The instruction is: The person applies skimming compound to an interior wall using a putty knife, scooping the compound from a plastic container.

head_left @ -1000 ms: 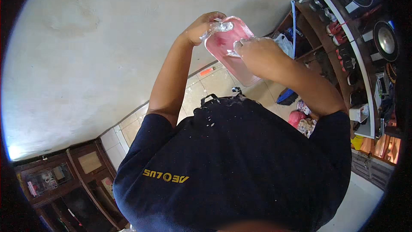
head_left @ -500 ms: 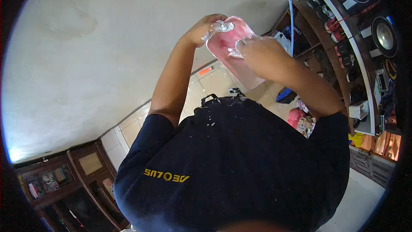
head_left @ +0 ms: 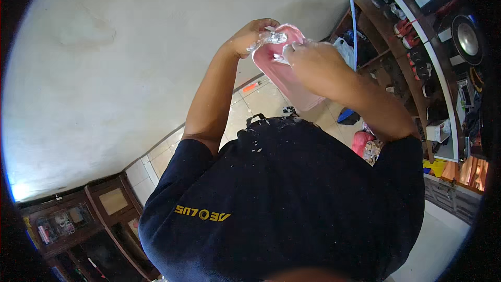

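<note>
My left hand (head_left: 249,40) is closed round the upper-left rim of a pink rectangular plastic tray (head_left: 281,81), held tilted in front of me. A silvery, white-smeared piece (head_left: 274,37) lies by its fingers over the rim; I cannot make out what it is. My right hand (head_left: 313,62) is over the tray's right part, fingers curled and coated with white paste, closed on a small white-smeared thing (head_left: 279,58) against the tray's inside. What that thing is, I cannot tell. My dark T-shirt with white specks fills the lower middle.
A pale wall (head_left: 104,62) stands at left, above a tiled floor (head_left: 240,115). At right are shelves with shoes (head_left: 404,28), black speakers (head_left: 467,42), a blue pole (head_left: 354,36) and cloths (head_left: 362,143). A dark wooden cabinet (head_left: 99,240) sits lower left.
The tray and both hands have shifted slightly downward in view. My right hand has moved a little at the fingertips inside the tray, both hands keeping their hold.
</note>
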Tool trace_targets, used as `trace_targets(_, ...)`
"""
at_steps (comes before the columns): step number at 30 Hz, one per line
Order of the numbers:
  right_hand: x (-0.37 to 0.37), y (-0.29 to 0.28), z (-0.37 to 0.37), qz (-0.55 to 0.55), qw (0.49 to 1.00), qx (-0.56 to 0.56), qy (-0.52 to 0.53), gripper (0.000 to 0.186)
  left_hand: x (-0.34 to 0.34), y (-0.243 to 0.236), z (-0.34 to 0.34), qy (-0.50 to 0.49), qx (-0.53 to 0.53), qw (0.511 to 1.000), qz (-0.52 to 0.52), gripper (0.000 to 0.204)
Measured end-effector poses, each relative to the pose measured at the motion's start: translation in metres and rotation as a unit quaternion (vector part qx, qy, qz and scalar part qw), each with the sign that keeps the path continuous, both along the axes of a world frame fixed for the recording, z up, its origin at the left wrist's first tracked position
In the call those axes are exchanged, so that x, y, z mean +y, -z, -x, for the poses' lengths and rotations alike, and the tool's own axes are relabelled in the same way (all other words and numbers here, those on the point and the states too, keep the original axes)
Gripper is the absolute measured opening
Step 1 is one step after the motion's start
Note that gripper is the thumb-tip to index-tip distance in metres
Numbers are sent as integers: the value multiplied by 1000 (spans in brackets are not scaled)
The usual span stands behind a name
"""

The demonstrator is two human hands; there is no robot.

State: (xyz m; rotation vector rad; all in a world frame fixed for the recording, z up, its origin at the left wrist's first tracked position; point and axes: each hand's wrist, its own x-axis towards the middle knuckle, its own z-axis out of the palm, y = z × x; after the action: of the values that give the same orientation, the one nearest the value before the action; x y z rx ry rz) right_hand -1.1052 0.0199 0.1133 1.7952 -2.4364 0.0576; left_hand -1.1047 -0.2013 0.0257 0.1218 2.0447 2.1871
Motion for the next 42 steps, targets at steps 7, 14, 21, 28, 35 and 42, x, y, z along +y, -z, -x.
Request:
trace_targets(7, -4, 3, -1, -73, 996, -40, 37, 15, -7, 9, 4, 7, -13, 1000, -3, 47)
trace_targets(14, -5, 8, 0, -110, 992, -57, 27, 15, -10, 12, 5, -7, -19, 1000, 17, 42)
trace_targets(21, -4, 10, 1, -14, 998, -42, 37, 19, -11, 10, 3, -27, -28, 999, 14, 44)
trace_targets(28, 14, 21, 11, 9, 989, -132, 66, 26, -14, 19, -3, -78, -7, 997, 28, 40)
trace_targets(35, 60, 47, 38, 219, 928, -239, 184, 21, -7, 42, -7, -164, -21, 985, -40, 47)
trace_targets(42, 49, 109, 29, 252, 907, -229, 250, 24, -3, 60, -8, -235, -3, 972, 4, 50)
